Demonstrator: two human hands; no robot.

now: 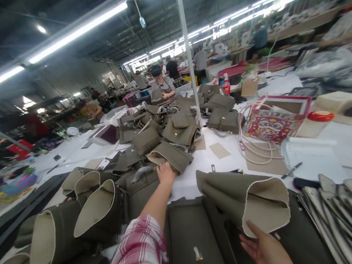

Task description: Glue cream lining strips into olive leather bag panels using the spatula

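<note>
**Two hands among olive bag panels on a crowded workbench**

The head view looks down a long white table in a factory. The landmark is a curled olive panel [245,202] with a cream lining, just above the right hand [265,251]. That hand is open, palm up, with its fingers [252,230] against the panel's lower lining edge; it shows no closed grip.

Left of the panel, the left hand [166,174] reaches from a plaid sleeve [137,250] to the lined mouth of an olive bag piece [172,157]. Its fingers touch that edge, but whether they pinch it cannot be told. The step in hand looks like sorting or shaping these pieces, and a firm lift would call for the fingers to close on the lining.

Directly below the panel's left end lies a flat olive bag body [193,239] with a pale tab. Further left stand rolled olive bag bodies [75,219]. Beyond the panel rises a heap of olive bags [169,128], and past it a co-worker [162,84] in a checked shirt sits at the table. To the panel's right lies a stack of pale pointed pieces [340,216]; further back and to the right is a red printed card [270,123].
</note>
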